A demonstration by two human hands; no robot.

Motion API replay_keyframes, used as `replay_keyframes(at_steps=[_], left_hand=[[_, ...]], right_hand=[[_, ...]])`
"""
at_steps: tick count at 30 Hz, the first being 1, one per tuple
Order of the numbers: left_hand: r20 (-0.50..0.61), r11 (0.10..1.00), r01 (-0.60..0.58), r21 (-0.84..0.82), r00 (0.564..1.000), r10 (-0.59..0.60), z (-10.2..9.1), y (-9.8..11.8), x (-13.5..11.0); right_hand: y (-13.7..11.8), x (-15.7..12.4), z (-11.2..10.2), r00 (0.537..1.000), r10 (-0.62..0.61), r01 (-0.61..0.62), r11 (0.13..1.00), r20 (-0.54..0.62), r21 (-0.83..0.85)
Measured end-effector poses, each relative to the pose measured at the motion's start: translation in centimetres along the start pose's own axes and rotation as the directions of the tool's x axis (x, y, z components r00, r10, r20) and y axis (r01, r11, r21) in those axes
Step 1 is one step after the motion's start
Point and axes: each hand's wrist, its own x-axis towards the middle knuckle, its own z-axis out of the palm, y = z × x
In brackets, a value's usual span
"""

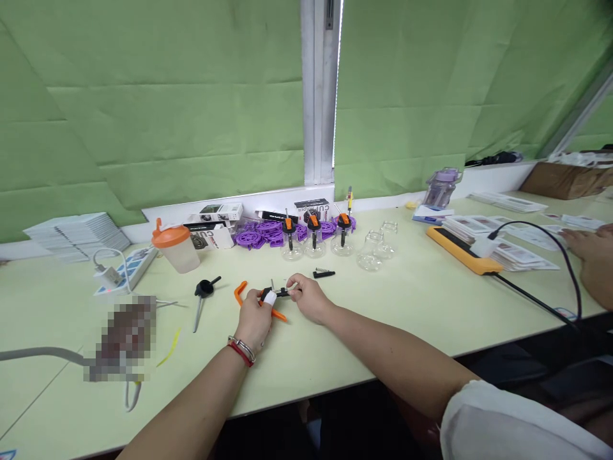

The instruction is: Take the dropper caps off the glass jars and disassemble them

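Observation:
My left hand [253, 319] is closed around a small black plastic part [282, 292] with a thin metal pin. Something white covers the thumb tip or lies against it. At the other end of the part, my right hand [310, 298] pinches with thumb and fingertips; any smaller piece there is hidden. Orange plastic [241, 292] shows on both sides of my left hand; whether it is held or lies on the table, I cannot tell. A black piece with a coil spring [324, 273] lies just beyond my right hand. To the left rests a black cup-shaped part [205, 289] with a metal rod.
Several clear bottles [342, 246], some with black-and-orange tops, stand behind my hands. Purple plastic parts [258, 234] and boxes [215, 235] line the wall. An orange-lidded cup [175, 248], power strips [462, 249] and cables lie around. Another person's hand [591, 259] is at far right.

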Motion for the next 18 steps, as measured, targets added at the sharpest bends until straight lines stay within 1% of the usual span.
replay_keyframes(at_steps=[13, 18], left_hand=[[-0.007, 1.0, 0.002, 0.002, 1.0, -0.002, 0.02, -0.28, 0.29], [-0.003, 1.0, -0.014, -0.019, 1.0, 0.014, -0.02, -0.69, 0.41]], right_hand=[[-0.03, -0.05, -0.05, 1.0, 0.013, -0.013, 1.0, -0.013, 0.01], [-0.49, -0.14, -0.31, 0.998, 0.065, -0.064, 0.998, -0.018, 0.015]])
